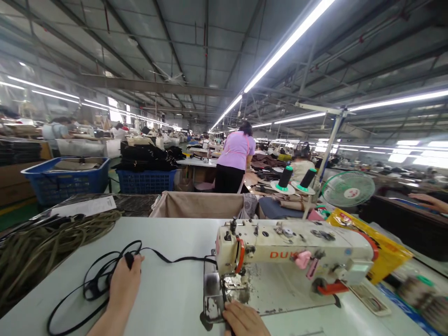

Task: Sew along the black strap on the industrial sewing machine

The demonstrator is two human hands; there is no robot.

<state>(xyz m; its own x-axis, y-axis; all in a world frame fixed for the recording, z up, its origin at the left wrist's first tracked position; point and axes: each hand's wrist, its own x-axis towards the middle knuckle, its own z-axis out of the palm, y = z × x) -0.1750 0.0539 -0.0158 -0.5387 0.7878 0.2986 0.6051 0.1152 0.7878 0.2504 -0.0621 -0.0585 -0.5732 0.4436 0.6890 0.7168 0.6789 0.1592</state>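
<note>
My left hand (124,284) is closed around part of a black strap (182,259), with a dark piece showing between thumb and fingers. Loops of that strap and a black plastic-looking fitting (93,290) lie on the table beside the hand. From there the strap runs right to the needle end of a white sewing machine (294,247). My right hand (245,319) rests at the front of the machine bed, its fingers together on a dark strip coming down from under the presser foot. The fingertips' underside is hidden.
A heap of olive straps (59,252) covers the table's left side. Behind the table stand a fabric-lined bin (199,205) and blue crates (70,182). Thread cones (285,178), a green fan (348,189) and a yellow bag (371,238) flank the machine. A person (236,151) in purple stands ahead.
</note>
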